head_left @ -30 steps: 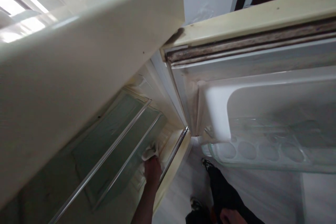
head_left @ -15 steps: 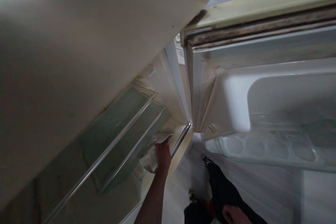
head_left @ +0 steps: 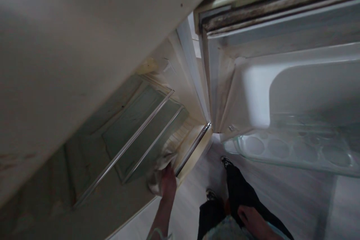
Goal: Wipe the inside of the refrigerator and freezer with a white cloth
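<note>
My left hand [head_left: 168, 183] is closed on a pale, crumpled cloth [head_left: 157, 180] inside an open fridge. It presses the cloth near the front edge of the fridge's lower inside surface, just behind a shiny metal trim bar [head_left: 192, 150]. Greenish glass shelves [head_left: 135, 120] with bright front trims [head_left: 128, 146] lie beside and beyond that hand. My right hand [head_left: 251, 219] hangs low in front of my thigh, fingers curled, with nothing visible in it.
To the right stands the open fridge door [head_left: 309, 82], its gasket [head_left: 267, 15] stained dark. A clear door rack [head_left: 292, 153] with round hollows juts out from it. A large pale panel [head_left: 84, 45] fills the upper left. My shoes [head_left: 210, 195] are on the grey floor [head_left: 275, 183].
My left hand and the cloth have slid down and slightly left along the fridge's front edge. My right hand shows more fully. The whole view has shifted a little.
</note>
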Demonstrator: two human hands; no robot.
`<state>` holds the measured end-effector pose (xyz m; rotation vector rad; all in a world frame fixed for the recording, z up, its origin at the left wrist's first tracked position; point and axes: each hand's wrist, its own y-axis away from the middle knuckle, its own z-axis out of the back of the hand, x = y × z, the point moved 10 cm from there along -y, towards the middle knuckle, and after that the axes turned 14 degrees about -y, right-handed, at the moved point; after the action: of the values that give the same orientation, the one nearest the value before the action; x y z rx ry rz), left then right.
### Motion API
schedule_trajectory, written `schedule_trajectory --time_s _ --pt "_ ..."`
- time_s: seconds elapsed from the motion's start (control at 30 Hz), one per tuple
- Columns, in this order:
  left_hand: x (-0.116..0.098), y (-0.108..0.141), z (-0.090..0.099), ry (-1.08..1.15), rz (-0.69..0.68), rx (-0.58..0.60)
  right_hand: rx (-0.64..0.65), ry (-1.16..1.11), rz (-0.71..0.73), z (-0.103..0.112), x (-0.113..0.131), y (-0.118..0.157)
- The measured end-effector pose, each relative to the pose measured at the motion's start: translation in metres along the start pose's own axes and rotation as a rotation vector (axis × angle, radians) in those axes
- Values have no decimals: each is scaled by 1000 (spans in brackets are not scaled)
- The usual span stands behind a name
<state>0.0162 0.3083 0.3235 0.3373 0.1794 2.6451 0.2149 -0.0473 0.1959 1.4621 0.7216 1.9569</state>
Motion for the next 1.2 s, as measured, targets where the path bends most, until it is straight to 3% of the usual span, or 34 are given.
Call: schedule_trajectory --time_s 0.1,0.2,0.27,0.43,0.57,0.63,0.73,0.8,0.87,0.93,1.03,1.1,1.2 --pt "-44 -12 -9 78 -83 -22 -13 -6 -11 5 3 0" --pt "-56 -9 -18 166 -76 -29 15 1 -18 9 7 1" --pt "-37 6 -22 227 -14 -22 35 -18 -7 12 7 2" --pt "43 56 -26 435 245 22 15 -93 15 12 -9 2" --pt "65 64 -23 688 428 48 33 -161 47 1 0 -2" --pt "63 70 -19 839 546 56 72 -255 84 -7 30 -8" --pt "48 99 -7 1137 692 93 105 -585 74 -17 97 -15" --pt "35 127 3 1369 740 131 165 -904 -66 -33 141 -15" --pt "26 155 11 1562 792 156 406 -1144 -58 -57 205 -6" --pt "24 176 14 1706 853 164 554 -1251 -40 -72 254 4" --pt "30 196 6 1835 944 146 687 -1205 17 -94 297 11" --pt "40 207 -6 1871 1021 130 735 -1054 99 -110 316 9" --pt "68 235 -30 1854 1219 83 584 -789 226 -119 340 -16"
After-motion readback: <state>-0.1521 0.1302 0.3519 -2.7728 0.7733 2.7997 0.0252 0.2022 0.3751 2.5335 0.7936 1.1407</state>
